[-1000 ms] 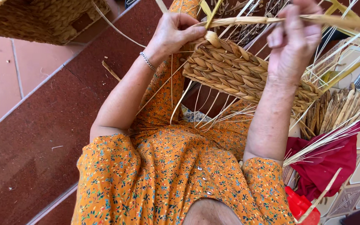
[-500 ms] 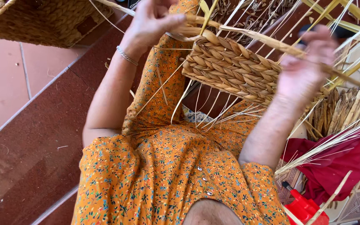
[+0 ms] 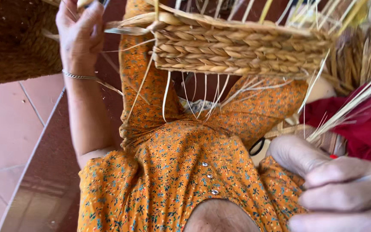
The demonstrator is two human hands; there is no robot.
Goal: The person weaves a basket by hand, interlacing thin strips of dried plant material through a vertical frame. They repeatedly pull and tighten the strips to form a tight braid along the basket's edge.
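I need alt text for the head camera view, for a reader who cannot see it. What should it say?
A person in an orange floral dress weaves a straw basket on their lap. The left hand pinches a straw strand at the basket's rim, while the right hand, close to the camera, grips loose straws beside red cloth.

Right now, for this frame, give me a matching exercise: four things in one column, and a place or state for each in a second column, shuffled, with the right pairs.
Things
1. left hand
2. right hand
3. woven basket piece
4. red cloth

Places or states
A. at the right edge, under loose pale strands
B. top left, gripping a straw strand end, bracelet on the wrist
C. across the top, braided rows, loose strands hanging below
D. bottom right, close to the camera, fingers curled

Pairs: 1-B, 2-D, 3-C, 4-A
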